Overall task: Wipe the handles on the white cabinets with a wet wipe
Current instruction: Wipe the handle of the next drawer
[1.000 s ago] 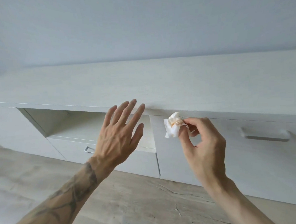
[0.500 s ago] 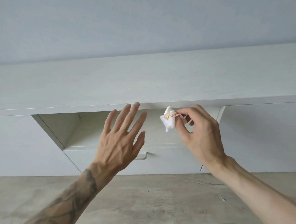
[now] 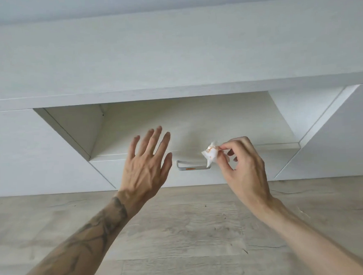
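Observation:
A long white cabinet (image 3: 171, 53) runs across the view, with an open shelf niche above a low drawer. On the drawer front sits a silver bar handle (image 3: 193, 168) with a small orange smear on it. My right hand (image 3: 244, 165) pinches a crumpled white wet wipe (image 3: 210, 154), stained orange, just above the handle's right end. My left hand (image 3: 145, 165) hovers with fingers spread and straight, just left of the handle, holding nothing.
Closed white cabinet doors flank the niche at left (image 3: 28, 151) and right (image 3: 346, 131). Light wood-grain floor (image 3: 182, 233) lies in front of the cabinet.
The view has swung left and dropped, centring on the drawer. Both hands have lowered from the cabinet's top edge to the drawer handle, the wipe still pinched in my right hand.

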The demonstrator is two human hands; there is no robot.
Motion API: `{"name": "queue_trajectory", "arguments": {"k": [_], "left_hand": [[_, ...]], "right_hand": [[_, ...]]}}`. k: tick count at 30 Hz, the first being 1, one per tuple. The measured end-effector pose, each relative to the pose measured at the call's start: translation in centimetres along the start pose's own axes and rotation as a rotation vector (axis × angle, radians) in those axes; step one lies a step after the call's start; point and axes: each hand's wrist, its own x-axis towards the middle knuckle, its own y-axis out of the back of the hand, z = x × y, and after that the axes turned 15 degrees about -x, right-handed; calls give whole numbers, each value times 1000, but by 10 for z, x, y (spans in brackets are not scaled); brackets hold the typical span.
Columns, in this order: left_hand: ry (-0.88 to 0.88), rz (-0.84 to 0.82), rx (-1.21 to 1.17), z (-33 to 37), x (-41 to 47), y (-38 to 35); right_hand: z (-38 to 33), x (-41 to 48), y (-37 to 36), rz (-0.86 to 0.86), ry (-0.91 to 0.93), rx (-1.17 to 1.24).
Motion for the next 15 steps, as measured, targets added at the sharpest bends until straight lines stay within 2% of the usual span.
{"name": "queue_trajectory", "arguments": {"k": [8, 15], "left_hand": [[49, -77, 12, -33, -23, -39], [11, -60, -25, -47, -19, -51]], "right_hand": [[-4, -31, -70, -16, -20, -47], [3, -44, -78, -35, 137, -152]]}}
